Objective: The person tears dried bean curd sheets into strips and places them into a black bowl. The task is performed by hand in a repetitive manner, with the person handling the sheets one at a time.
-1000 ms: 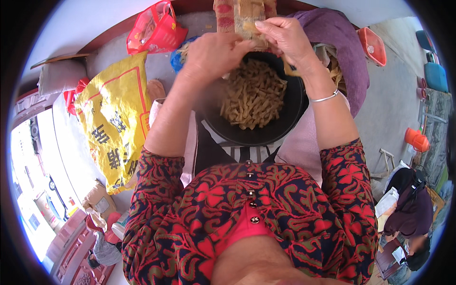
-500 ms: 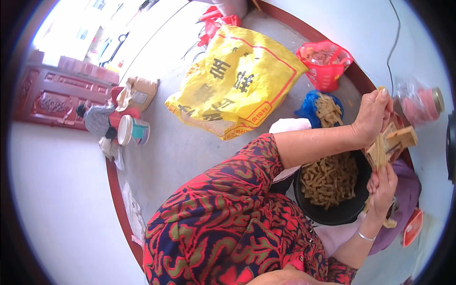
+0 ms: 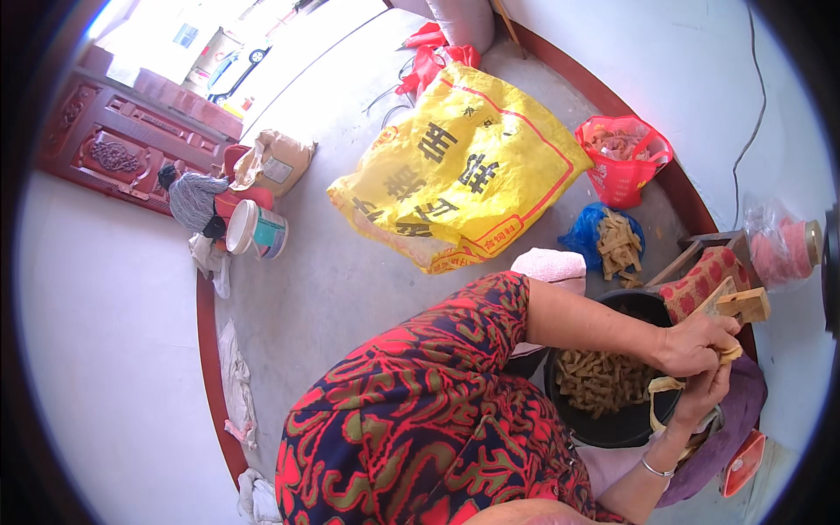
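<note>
My left hand (image 3: 696,344) reaches over the black tub, its fingers closed on a pale tan flat strip (image 3: 729,353). Right beside it, my right hand (image 3: 703,392), with a bracelet on the wrist, is closed on the same strip material; a loose tan end (image 3: 656,401) hangs by that hand. Where the fingers meet, parts of the strip are hidden. Just beyond the hands stands a light wooden block fixture (image 3: 744,306). Below my left forearm, the black tub (image 3: 604,432) holds many short brown folded pieces (image 3: 599,383).
A blue bag (image 3: 577,234) with tan strips (image 3: 619,245) lies past the tub, near a red bag (image 3: 623,185). A large yellow sack (image 3: 464,175) covers the floor. A red patterned cushion (image 3: 704,284) and pink roll (image 3: 781,254) sit beyond. Far left, a person (image 3: 194,203) sits by a bucket (image 3: 255,229).
My left hand has come down from beyond the wooden fixture to meet my right hand. The strip stretched along the fixture is now bunched at my fingers. The whole view has shifted slightly.
</note>
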Available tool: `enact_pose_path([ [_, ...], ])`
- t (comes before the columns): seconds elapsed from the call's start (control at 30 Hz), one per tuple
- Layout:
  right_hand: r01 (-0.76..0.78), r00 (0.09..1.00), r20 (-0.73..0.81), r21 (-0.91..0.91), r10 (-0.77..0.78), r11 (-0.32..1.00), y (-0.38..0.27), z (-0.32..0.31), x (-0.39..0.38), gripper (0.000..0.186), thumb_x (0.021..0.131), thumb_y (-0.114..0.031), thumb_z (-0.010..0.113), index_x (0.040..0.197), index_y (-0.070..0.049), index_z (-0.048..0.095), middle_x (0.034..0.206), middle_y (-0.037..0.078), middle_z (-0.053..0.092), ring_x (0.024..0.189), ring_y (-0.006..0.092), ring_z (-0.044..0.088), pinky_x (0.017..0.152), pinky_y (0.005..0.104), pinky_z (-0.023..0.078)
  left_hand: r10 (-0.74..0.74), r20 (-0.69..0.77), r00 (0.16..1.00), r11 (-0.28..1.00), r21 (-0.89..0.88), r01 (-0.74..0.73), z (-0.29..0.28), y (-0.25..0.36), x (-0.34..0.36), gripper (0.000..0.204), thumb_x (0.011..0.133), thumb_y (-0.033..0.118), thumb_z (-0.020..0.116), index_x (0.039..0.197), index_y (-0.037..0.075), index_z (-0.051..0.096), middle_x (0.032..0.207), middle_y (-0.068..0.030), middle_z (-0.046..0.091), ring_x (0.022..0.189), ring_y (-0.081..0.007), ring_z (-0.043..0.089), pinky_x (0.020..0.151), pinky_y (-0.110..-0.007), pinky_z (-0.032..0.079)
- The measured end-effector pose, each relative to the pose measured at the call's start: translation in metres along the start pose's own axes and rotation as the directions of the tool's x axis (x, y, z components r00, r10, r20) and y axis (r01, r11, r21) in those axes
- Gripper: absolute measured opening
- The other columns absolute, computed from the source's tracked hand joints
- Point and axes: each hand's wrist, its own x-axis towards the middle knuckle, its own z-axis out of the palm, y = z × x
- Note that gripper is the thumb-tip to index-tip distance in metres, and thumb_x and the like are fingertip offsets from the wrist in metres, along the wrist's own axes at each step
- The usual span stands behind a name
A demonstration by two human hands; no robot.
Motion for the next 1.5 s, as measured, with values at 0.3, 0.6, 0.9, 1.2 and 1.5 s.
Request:
enact_pose_path([
  [0.3,-0.604,0.732,0.084,0.540,0.676,0.587,-0.030,0.000,0.005,0.034,0.098,-0.039,0.045,0.080,-0.012,0.055,0.058,-0.002,0.049,0.036,0.0087,0.035,0.035,0.0234,0.028,0.228,-0.129,0.965,0.943,0.275,-0.187,-0.007,0.001,0.005,0.006,0.065,0.004,0.061,0.070,0.002,0.061,0.093,-0.0165,0.061,0.087,-0.0358,0.059,0.072,-0.044,0.049],
  [0.6,-0.612,0.785,0.240,0.444,0.571,0.655,-0.015,-0.025,-0.002,0.021,0.091,-0.030,0.061,0.088,-0.010,0.058,0.062,-0.004,0.050,0.039,0.0054,0.035,0.034,0.0206,0.025,0.058,-0.004,0.998,0.969,0.242,-0.055,-0.003,-0.001,-0.003,0.005,0.066,0.005,0.058,0.066,0.001,0.057,0.066,-0.0200,0.059,0.066,-0.0382,0.061,0.057,-0.043,0.048],
  [0.9,-0.395,0.913,0.197,0.204,0.358,0.896,-0.010,-0.030,0.003,0.019,0.091,-0.020,0.067,0.100,-0.004,0.058,0.070,-0.001,0.056,0.042,0.0009,0.036,0.036,0.0171,0.023,-0.407,0.115,0.906,0.898,0.231,0.374,-0.012,0.005,0.009,0.007,0.069,0.007,0.063,0.073,0.001,0.065,0.067,-0.0186,0.063,0.068,-0.0358,0.065,0.061,-0.042,0.049],
  [1.2,-0.522,0.849,0.466,0.657,0.251,0.545,-0.002,-0.044,-0.004,0.021,0.094,-0.018,0.063,0.108,-0.004,0.060,0.061,-0.004,0.042,0.042,0.0022,0.033,0.037,0.0176,0.028,-0.251,0.063,0.966,0.925,0.311,0.220,-0.017,0.010,0.006,0.012,0.067,0.010,0.070,0.074,0.002,0.065,0.072,-0.0188,0.065,0.067,-0.0340,0.064,0.058,-0.039,0.048],
  [1.5,-0.530,0.848,0.199,0.271,0.492,0.804,-0.011,-0.029,-0.002,0.027,0.099,-0.013,0.054,0.124,-0.001,0.056,0.100,-0.001,0.064,0.068,0.0004,0.054,0.051,0.0143,0.039,-0.212,0.423,0.881,0.931,0.362,0.050,-0.032,0.013,0.016,0.036,0.075,0.041,0.075,0.082,0.006,0.073,0.073,-0.0140,0.068,0.066,-0.0234,0.064,0.063,-0.038,0.051],
])
